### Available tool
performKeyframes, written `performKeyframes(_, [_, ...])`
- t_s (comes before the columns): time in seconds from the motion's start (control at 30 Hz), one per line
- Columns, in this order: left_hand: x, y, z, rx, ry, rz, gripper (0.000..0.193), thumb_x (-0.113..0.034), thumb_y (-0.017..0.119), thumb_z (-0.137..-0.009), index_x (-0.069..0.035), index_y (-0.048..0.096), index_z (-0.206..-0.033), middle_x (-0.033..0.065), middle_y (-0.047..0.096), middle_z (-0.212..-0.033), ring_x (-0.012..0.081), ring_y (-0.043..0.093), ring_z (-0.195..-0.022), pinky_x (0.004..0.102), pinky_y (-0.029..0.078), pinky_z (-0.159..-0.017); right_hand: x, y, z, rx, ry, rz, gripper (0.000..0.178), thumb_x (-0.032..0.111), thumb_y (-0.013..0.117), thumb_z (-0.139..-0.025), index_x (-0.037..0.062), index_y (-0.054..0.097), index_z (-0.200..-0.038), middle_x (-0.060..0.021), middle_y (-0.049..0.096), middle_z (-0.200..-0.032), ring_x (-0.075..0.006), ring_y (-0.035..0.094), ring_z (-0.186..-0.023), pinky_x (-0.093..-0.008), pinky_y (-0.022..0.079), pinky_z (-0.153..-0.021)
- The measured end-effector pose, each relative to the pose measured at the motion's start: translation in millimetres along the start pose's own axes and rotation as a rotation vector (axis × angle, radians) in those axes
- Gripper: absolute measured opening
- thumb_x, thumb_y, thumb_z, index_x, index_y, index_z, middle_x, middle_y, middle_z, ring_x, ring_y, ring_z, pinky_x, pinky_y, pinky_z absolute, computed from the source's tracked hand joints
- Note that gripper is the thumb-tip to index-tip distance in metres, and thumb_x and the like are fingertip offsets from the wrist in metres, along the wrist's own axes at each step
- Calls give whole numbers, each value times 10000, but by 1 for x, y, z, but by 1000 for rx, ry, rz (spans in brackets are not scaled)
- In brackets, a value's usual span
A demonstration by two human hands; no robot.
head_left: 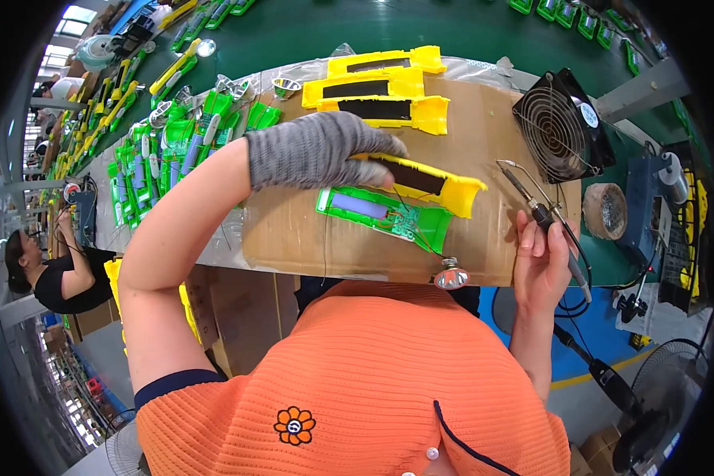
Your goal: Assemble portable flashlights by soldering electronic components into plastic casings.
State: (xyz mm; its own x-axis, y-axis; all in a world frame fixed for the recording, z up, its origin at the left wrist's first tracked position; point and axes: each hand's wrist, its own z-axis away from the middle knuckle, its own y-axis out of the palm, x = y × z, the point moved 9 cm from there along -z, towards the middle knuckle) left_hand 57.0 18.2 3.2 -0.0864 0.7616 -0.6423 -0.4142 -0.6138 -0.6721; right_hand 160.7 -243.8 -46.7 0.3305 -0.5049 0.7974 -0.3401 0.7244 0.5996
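My left hand (325, 151), in a grey fingerless knit glove, pinches the left end of a yellow casing half (460, 194) with a dark panel. Just below that shell lies a green casing half (432, 228) holding a purple battery cell (358, 206) and a green circuit board (405, 224). Thin wires run from the board to a round reflector lamp head (452, 276) at the cardboard's front edge. In my bare right hand (543, 262) is a soldering iron (541, 213), its tip pointing up and left, beside a thin bent metal tube.
Three yellow casing halves (432, 116) lie at the back of the cardboard sheet (293, 238). Green casings with batteries (190, 151) are piled at left. A square fan (559, 127), a tape roll (604, 210) and a blue soldering station (646, 202) stand at right. Another person (63, 274) works at far left.
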Motion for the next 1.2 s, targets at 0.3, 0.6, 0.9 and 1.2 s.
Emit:
performKeyframes(0.3, [-47, -1, 69, -228, 143, -544, 287, -116, 645, -803, -158, 665, -1087, 52, 626, -1126, 284, 578, -1068, 409, 456, -940, 4, -6, 0, -25, 20, 32, 105, 117, 536, -986, 72, 469, -918, -16, 437, -633, -158, 537, -654, -442, 467, -1027])
performKeyframes(0.6, [-27, 43, 87, -481, 212, -393, 262, -177, 700, -778, -214, 704, -1037, 1, 661, -996, 242, 599, -975, 395, 458, -848, 5, 36, 34, 151, 163, 197, 170, 108, 573, -929, 56, 424, -991, -55, 507, -631, -177, 545, -516, -554, 461, -1010])
performKeyframes(0.9, [-36, 42, 43, -542, 247, -121, 142, -171, 724, -811, -129, 686, -941, 66, 652, -848, 287, 619, -808, 408, 493, -747, -14, 41, 45, 197, 242, 202, 183, 35, 591, -909, 41, 419, -969, -102, 594, -700, -159, 566, -546, -513, 482, -1014])
performKeyframes(1.2, [-48, 39, 38, -482, 188, -139, 180, -54, 737, -758, -82, 666, -920, 97, 640, -857, 320, 615, -819, 423, 498, -725, -19, 41, 51, 165, 328, 372, 198, 29, 609, -899, 36, 423, -969, -129, 624, -758, -141, 587, -583, -356, 559, -750])
